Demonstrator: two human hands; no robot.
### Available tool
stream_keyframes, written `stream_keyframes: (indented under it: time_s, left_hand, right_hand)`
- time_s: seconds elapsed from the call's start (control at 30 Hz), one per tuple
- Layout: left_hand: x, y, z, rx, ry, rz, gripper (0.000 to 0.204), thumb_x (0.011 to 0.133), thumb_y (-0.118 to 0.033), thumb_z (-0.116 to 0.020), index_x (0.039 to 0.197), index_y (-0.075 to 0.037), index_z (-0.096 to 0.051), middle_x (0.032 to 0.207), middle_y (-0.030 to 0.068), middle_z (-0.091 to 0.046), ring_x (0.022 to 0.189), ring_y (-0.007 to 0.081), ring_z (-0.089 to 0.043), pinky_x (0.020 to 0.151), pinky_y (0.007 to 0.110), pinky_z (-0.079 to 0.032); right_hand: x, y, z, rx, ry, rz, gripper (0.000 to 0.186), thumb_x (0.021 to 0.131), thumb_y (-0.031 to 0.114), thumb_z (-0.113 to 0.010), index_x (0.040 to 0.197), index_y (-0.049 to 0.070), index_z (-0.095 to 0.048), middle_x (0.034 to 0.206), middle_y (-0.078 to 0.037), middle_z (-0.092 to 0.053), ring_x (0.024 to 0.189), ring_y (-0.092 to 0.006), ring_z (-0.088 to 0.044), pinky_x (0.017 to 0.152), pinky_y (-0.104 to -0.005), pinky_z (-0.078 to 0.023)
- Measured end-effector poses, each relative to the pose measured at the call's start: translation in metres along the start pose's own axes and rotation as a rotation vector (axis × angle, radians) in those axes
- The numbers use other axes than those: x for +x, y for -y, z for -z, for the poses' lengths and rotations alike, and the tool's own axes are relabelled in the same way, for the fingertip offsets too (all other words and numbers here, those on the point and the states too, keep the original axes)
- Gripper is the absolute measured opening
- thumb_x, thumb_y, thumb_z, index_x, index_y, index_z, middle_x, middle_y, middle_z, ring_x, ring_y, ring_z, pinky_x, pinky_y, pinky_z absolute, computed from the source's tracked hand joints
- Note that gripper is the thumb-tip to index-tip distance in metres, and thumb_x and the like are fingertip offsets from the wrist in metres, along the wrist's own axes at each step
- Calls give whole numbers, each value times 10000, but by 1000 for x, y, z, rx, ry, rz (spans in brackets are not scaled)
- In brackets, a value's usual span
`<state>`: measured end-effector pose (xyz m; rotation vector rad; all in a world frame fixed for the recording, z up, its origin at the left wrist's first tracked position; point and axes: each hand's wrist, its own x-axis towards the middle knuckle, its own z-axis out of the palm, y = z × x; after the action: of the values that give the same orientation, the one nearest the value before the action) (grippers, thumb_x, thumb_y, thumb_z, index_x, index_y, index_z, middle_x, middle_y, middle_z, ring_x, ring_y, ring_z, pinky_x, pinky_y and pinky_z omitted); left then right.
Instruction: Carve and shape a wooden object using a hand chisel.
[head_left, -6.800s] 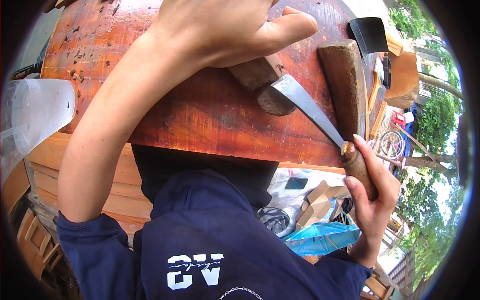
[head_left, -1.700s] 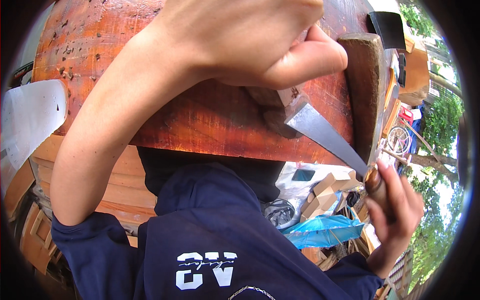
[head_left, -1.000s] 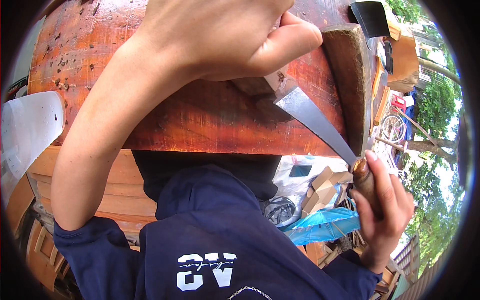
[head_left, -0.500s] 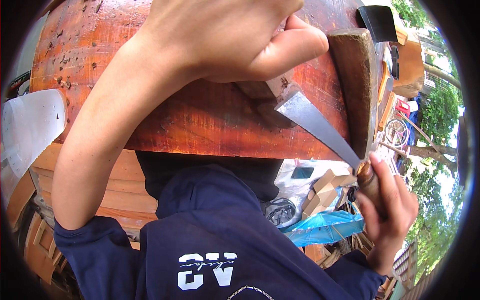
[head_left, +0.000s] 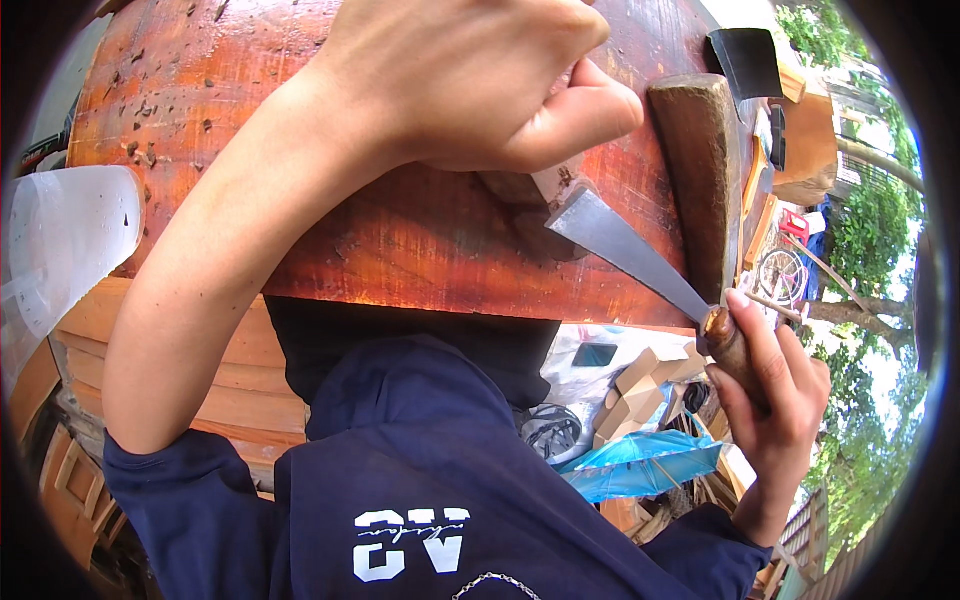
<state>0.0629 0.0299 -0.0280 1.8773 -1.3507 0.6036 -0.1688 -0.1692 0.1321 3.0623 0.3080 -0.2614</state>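
Observation:
My right hand (head_left: 775, 385) wraps round the wooden handle (head_left: 733, 355) of a wide chisel. Its flat, flaring steel blade (head_left: 630, 250) points up and left, with the edge close to the end of a small wood block (head_left: 558, 192); whether they touch I cannot tell. That block rests on the reddish-brown wooden tabletop (head_left: 400, 235), partly covered by my left hand (head_left: 490, 90). The left hand is closed, thumb toward the right, and what lies inside its fingers is hidden. Right of the blade lies a thick, curved wooden piece (head_left: 700, 180).
Dark chips (head_left: 140, 155) are scattered over the tabletop's left side. A translucent plastic container (head_left: 75, 230) stands at the left edge. Beyond the right edge are a black sheet-like object (head_left: 745, 62) and lumber. Below lie a cardboard box (head_left: 640, 395) and blue plastic (head_left: 640, 465).
The view has shifted slightly, so the tabletop and the curved wooden piece appear a little lower. Both hands keep nearly the same pose, and the chisel's edge is still beside the block's end.

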Motion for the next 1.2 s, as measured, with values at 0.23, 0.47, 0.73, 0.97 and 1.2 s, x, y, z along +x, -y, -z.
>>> stream_keyframes:
  time_s: [0.23, 0.47, 0.73, 0.97, 1.2]
  left_hand:
    - [-1, 3, -7, -38, -81, -53, 373, 743, -302, -652, 526, -76, -451, 567, 77, -480, 486, 259, -536, 435, 377, -422]
    - [-2, 0, -10, -35, -109, -11, 389, 750, -298, -660, 514, -73, -449, 560, 86, -476, 483, 261, -537, 445, 376, -435]
    - [3, -10, 2, 88, -69, -20, 409, 760, -291, -657, 493, -68, -443, 545, 88, -463, 452, 268, -516, 440, 382, -428]
    - [3, -7, -1, 60, -83, -30, 405, 772, -306, -643, 505, -77, -443, 546, 90, -454, 456, 271, -513, 431, 386, -417]
    - [2, 0, 0, -43, -50, -31, 390, 774, -325, -633, 541, -82, -435, 576, 80, -472, 486, 265, -530, 437, 386, -414]
  right_hand:
    - [16, -32, -4, -5, 8, 141, 707, 706, 205, -852, 1374, 67, -671, 718, -40, -479, 564, -202, -469, 521, -364, -357]
    - [0, 4, 6, -27, 121, -13, 691, 723, 64, -829, 1383, 11, -631, 921, -149, -688, 682, -263, -638, 576, -363, -446]
    - [-11, 43, -1, -85, 4, -73, 651, 745, 64, -860, 1354, -15, -645, 928, -131, -705, 630, -238, -617, 528, -361, -473]
    - [-21, 22, -39, 70, -77, -104, 635, 760, 125, -856, 1349, 2, -655, 907, -113, -674, 611, -216, -593, 530, -359, -464]
    - [-25, 2, -49, 240, 26, -159, 620, 774, 18, -779, 1369, -24, -612, 1248, -206, -717, 1005, -334, -735, 862, -384, -555]
